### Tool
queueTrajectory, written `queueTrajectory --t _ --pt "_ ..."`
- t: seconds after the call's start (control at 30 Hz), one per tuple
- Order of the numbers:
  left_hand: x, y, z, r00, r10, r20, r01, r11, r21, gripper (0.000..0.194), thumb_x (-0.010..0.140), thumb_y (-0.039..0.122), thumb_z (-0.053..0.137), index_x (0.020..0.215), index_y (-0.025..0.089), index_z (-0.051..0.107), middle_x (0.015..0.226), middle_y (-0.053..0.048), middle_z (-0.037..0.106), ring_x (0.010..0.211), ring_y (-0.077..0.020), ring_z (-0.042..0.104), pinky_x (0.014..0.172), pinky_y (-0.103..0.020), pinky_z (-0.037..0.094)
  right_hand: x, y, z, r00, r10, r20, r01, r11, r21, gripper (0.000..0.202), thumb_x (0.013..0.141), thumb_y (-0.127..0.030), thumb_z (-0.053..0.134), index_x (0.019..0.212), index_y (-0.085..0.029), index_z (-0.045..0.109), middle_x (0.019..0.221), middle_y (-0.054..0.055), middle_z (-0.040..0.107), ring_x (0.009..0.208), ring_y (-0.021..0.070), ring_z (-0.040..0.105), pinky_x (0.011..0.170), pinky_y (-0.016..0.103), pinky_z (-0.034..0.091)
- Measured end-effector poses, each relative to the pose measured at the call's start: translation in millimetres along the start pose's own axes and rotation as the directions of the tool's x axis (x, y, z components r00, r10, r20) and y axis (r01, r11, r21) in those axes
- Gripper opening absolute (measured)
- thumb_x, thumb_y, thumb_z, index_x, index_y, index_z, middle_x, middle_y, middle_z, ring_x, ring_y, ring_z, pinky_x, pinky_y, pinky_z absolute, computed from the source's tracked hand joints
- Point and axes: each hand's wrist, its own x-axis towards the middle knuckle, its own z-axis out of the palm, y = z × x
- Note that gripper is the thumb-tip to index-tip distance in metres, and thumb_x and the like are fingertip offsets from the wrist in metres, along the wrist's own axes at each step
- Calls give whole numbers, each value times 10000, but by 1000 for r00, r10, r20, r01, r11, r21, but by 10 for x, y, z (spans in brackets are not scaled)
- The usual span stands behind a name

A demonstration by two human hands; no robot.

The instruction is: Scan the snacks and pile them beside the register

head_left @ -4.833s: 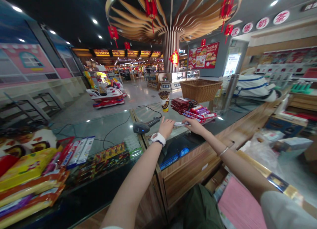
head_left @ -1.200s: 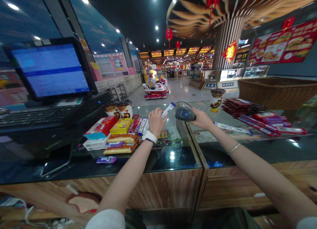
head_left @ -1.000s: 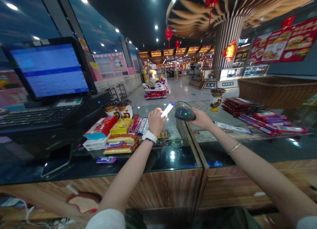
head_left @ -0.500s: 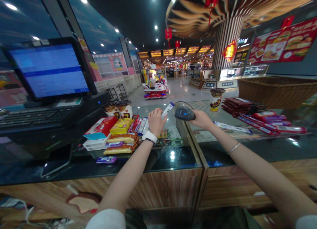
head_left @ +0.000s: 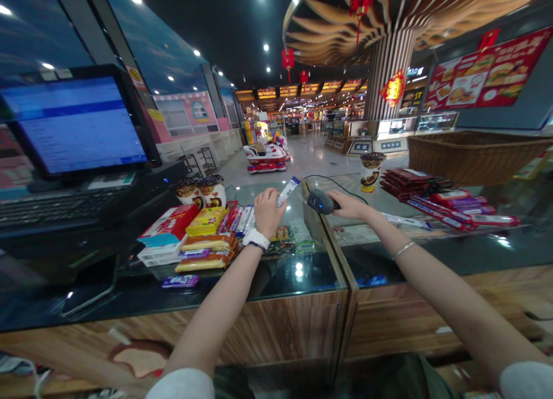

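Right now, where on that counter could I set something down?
Bare dark glass shows between the left forearm and the wooden seam, and in front of the red bars. It's crowded around the yellow box and beside the wicker basket. The right hand, holding the scanner, occupies the middle.

We count three tapered white-and-brown cups [head_left: 370, 175], two orange-and-yellow snack packets [head_left: 206, 242] and one black handheld scanner [head_left: 319, 201]. We see one brown wicker basket [head_left: 470, 157], one black-framed monitor [head_left: 78, 122] and one white wristwatch [head_left: 256, 238].
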Motion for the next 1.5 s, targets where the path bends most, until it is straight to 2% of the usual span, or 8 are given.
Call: queueTrajectory --t 0.17,0.7,0.77,0.87,1.0,1.17,1.37,1.5 --pt "-7 -6 22 999 32 0 -32 999 -12 160 870 269 657 1021 216 646 1145 -70 655 1053 -264 592 951 -397 438 -35 130 39 985 61 161 -66 998 22 429 644 -148 631 1072 -173 635 966 56 587 898 228 610 837 340 492" --pt "-24 57 -6 996 48 73 -46 998 -36 189 880 272 655 1059 214 672 1167 -64 651 1077 -249 587 983 -382 434 -47 239 123 971 106 213 -139 980 143 550 594 -73 611 1136 -165 628 1054 70 599 947 224 613 894 355 483" --pt "-25 57 -4 995 64 73 -61 997 -49 191 885 270 650 1066 213 672 1165 -64 650 1075 -244 587 984 -379 434 -26 216 85 979 122 166 -146 979 145 531 606 -66 576 1126 -163 627 1074 81 621 993 238 617 915 370 484" --pt "-23 56 6 991 113 72 -108 991 -79 200 885 254 647 1078 205 670 1160 -63 650 1075 -237 588 982 -372 437 22 107 -5 993 100 -56 -92 986 137 479 648 -97 554 1119 -160 612 1149 107 630 1114 276 588 989 434 460" --pt "-19 71 24 981 184 68 -175 977 -118 212 881 236 649 1089 199 670 1150 -69 651 1071 -236 590 981 -379 442 67 -145 -77 951 -45 -306 81 991 107 503 748 -149 555 1250 -188 549 1294 122 597 1250 271 530 1092 481 395" --pt "-34 125 18 967 247 59 -235 959 -158 220 904 248 626 1117 207 661 1137 -63 657 1083 -228 590 993 -383 439 77 -367 -34 940 -151 -306 180 981 67 439 856 -251 588 1294 -228 557 1338 127 594 1262 275 531 1072 509 417" --pt "-50 179 1 952 287 109 -257 939 -230 236 898 235 638 1130 196 649 1095 -54 679 1073 -224 600 998 -381 445 97 -393 49 926 -221 -305 234 972 7 259 893 -219 567 1136 -208 655 1135 111 687 1091 256 614 1014 484 454" --pt "-50 175 -28 948 290 134 -250 935 -253 252 889 206 632 1141 198 640 1122 -56 681 1101 -224 599 1011 -388 445 91 -430 74 921 -231 -314 228 973 -47 220 895 -211 579 1098 -206 663 1082 93 704 1039 245 631 1019 474 437"
